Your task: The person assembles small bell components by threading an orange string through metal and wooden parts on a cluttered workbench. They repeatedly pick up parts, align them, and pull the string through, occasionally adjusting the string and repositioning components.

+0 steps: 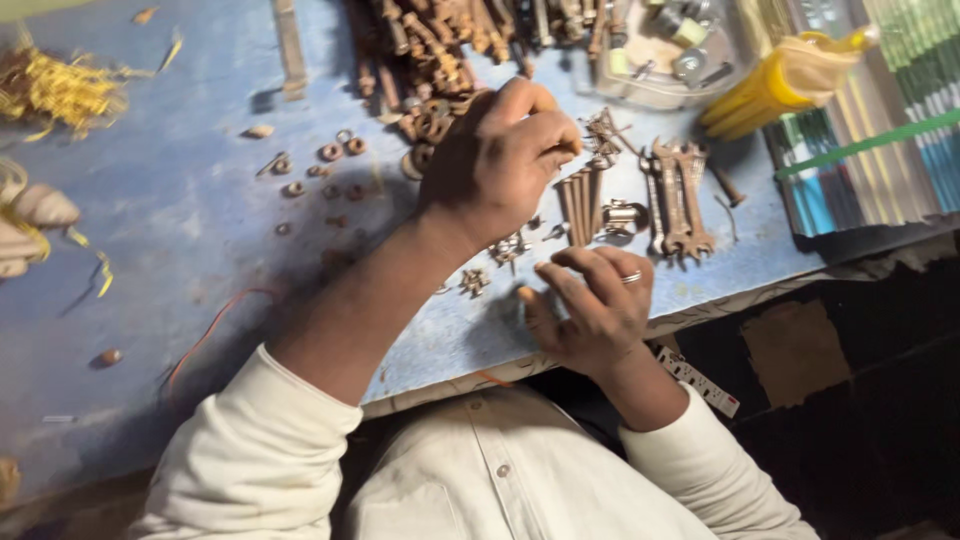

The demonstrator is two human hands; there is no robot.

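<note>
Blue workbench (180, 230): left hand (500, 160) curled over rusty bolts (580, 205), grip hidden; right hand (590, 310) loosely open, empty.

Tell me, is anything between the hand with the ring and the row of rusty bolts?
Nothing visible blocks it. The right hand hovers just below the bolts, with only bare blue table between. The left hand is up beside the bolts, reaching to the small parts above them, not in the gap.
</note>
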